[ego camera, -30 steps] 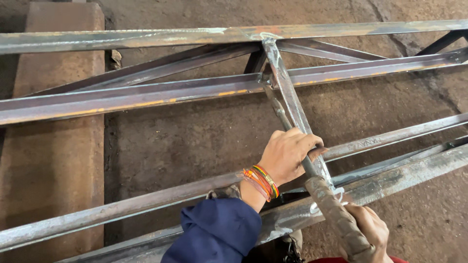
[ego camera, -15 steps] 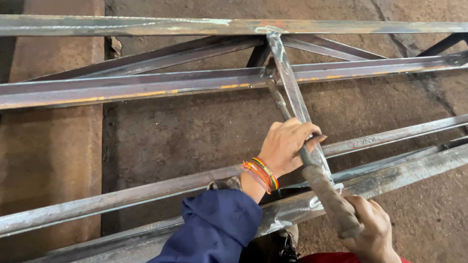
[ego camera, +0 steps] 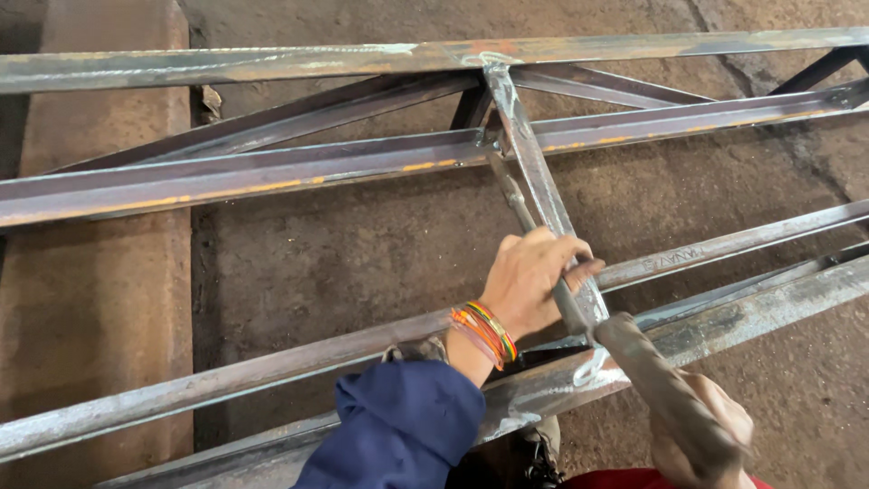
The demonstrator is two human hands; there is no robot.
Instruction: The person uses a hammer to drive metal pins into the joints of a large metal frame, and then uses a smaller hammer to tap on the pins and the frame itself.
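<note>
Near the frame's middle, the left hand point(ego camera: 529, 281) pinches a thin grey steel rod point(ego camera: 516, 195) along the rusty diagonal angle-iron brace point(ego camera: 534, 167) — the right hand point(ego camera: 701, 435) grips its thick handle point(ego camera: 656, 389); steadying comes next.

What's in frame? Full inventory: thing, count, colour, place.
steel truss frame: one, grey-brown with rust and yellow streaks, long angle bars across the whole view, diagonals between them
upright cross bar: one, grey, centre, joining far and near bars
long-handled tool: one, thin metal shank, wrapped brown handle, along the cross bar
floor: brown, dirty, under frame
slab: one, reddish-brown, left
thread bangles: several, orange, left wrist
left hand: on tool shank, blue sleeve
right hand: grips handle, bottom right
</note>
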